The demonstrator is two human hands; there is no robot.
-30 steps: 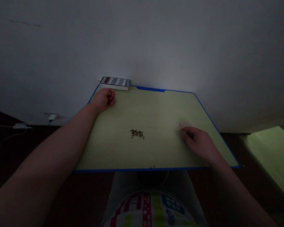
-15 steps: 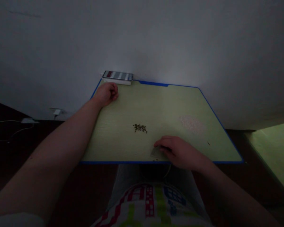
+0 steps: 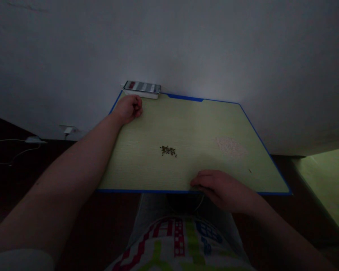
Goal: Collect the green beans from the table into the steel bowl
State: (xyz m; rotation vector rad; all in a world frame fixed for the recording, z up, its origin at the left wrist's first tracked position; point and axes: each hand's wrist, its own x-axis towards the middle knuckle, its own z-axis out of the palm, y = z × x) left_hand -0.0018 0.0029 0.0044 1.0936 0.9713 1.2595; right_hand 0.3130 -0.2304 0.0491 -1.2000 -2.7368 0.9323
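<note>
Dark grains [image 3: 172,151] look light, hard — pinch by the sides; right hand [image 3: 222,188] bunched, left hand [image 3: 126,108] half-curled — contents hidden.

Hides the palm of the right hand [image 3: 216,185] and any item beneath its fingers. Shades the inside of the curled left hand [image 3: 127,108] too deeply to read. Blurs the screen text of the phone [image 3: 142,87]. Renders the dark bits [image 3: 168,151], pale grains [image 3: 231,148] and small sliver [image 3: 250,171] too small to identify. Conceals most of a dark rounded object [image 3: 183,202] below the board [image 3: 186,128]. Crops both forearms and the patterned shirt [image 3: 183,241].
</note>
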